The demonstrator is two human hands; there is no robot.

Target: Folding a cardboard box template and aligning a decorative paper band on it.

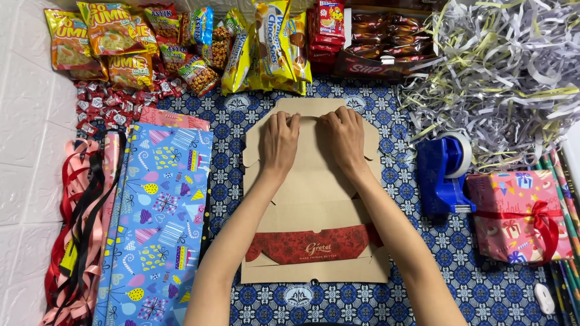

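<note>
I have both hands flat on the unfolded cardboard box point(314, 199), which lies in the middle of the surface point(423, 265), a blue-patterned cloth. My left hand point(279, 142) and right hand point(345, 137) sit side by side toward 12 o'clock on the box, fingers bent and pressing down on its far flap; neither grips anything, they seem to press along a crease there. At 9 o'clock lies the blue wrapping paper point(160, 223), with red and black ribbons point(81, 229) beyond it. Snack packets point(181, 42) line the edge from 10 to 12 o'clock, and shredded paper point(507, 72) is heaped at 2 o'clock. The blue tape dispenser point(444, 172) stands at 3 o'clock, a wrapped pink gift point(519, 217) just past it, all within reach. White wall panels point(24, 133) border the left.
</note>
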